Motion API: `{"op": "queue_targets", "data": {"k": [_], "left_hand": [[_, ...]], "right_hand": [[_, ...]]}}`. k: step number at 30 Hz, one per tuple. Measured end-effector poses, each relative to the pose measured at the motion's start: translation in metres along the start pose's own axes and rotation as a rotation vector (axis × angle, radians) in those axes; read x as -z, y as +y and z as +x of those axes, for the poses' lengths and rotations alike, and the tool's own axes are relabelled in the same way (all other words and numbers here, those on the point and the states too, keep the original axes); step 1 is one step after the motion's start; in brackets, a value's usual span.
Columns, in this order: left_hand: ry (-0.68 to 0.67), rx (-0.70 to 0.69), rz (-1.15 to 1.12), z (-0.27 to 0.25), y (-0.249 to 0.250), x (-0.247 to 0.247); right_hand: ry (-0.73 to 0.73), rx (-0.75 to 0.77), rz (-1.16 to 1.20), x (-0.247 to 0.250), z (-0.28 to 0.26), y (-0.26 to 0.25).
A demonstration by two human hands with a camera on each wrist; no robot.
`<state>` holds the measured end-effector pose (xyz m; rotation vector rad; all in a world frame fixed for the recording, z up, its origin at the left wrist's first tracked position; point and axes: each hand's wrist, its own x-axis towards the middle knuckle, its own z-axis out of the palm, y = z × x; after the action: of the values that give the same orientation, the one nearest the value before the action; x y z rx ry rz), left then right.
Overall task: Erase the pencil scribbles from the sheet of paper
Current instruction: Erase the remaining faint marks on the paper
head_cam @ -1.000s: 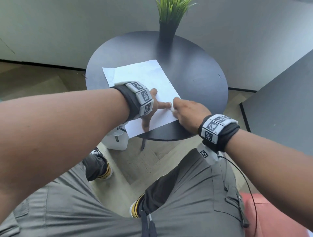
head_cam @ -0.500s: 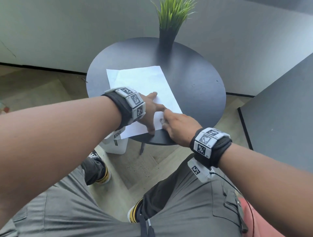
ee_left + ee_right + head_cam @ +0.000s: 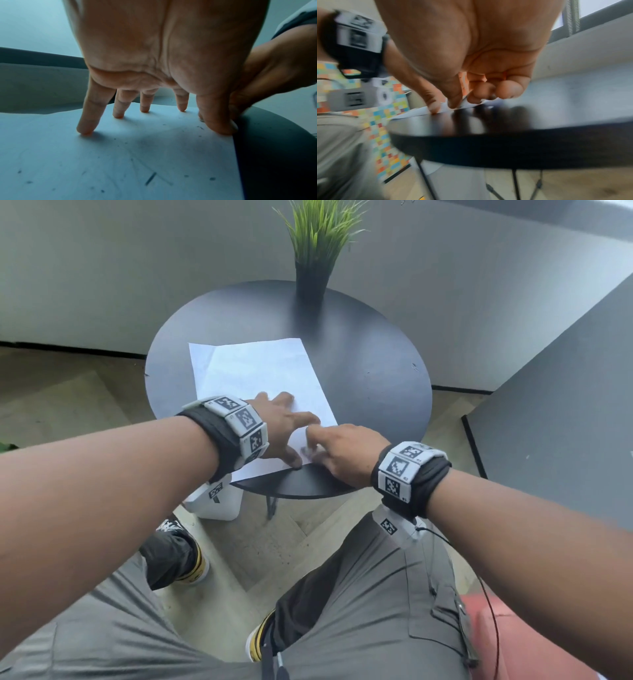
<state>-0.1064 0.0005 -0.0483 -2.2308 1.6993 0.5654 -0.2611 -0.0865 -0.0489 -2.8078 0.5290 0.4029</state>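
Note:
A white sheet of paper (image 3: 253, 371) lies on the round black table (image 3: 370, 371). My left hand (image 3: 284, 426) presses it flat with spread straight fingers (image 3: 86, 121), thumb at the near right corner. Faint pencil strokes (image 3: 150, 178) and dark crumbs dot the sheet (image 3: 120, 155) under the palm. My right hand (image 3: 342, 450) sits at that corner beside the left thumb, fingers curled (image 3: 481, 92) and pinching a small pale eraser (image 3: 307, 451) against the paper (image 3: 419, 112). The eraser is blurred and mostly hidden.
A potted green plant (image 3: 315, 244) stands at the table's far edge. A white container (image 3: 215, 505) sits on the floor under the near left rim. A grey tabletop (image 3: 565, 405) rises at the right, and a red seat (image 3: 513, 638) is beside my leg.
My right hand has slid from the sheet's right edge toward the near corner, ending beside the left thumb. The left hand keeps pressing the paper.

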Motion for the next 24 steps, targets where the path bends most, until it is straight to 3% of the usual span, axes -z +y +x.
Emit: {"op": "queue_targets", "data": {"k": [4, 9, 13, 15, 18, 22, 24], "left_hand": [[-0.026, 0.01, -0.002, 0.001, 0.0, 0.003], [-0.05, 0.012, 0.008, 0.002, 0.0, 0.006], [-0.054, 0.017, 0.022, 0.003, 0.001, 0.009], [-0.055, 0.019, 0.032, 0.004, 0.002, 0.01], [-0.065, 0.023, 0.037, 0.005, 0.003, 0.011], [-0.064, 0.022, 0.038, 0.005, 0.004, 0.011], [-0.064, 0.02, 0.046, 0.005, 0.005, 0.011]], "right_hand": [[0.065, -0.135, 0.029, 0.009, 0.01, 0.021], [-0.017, 0.135, -0.07, -0.011, -0.007, 0.0], [0.056, -0.095, -0.027, 0.008, 0.009, 0.025], [0.064, -0.066, -0.052, 0.001, 0.008, 0.016], [-0.008, 0.1, -0.079, -0.016, -0.002, -0.008], [0.079, -0.085, -0.001, 0.004, 0.009, 0.011], [0.051, -0.06, -0.02, 0.001, 0.006, 0.003]]}}
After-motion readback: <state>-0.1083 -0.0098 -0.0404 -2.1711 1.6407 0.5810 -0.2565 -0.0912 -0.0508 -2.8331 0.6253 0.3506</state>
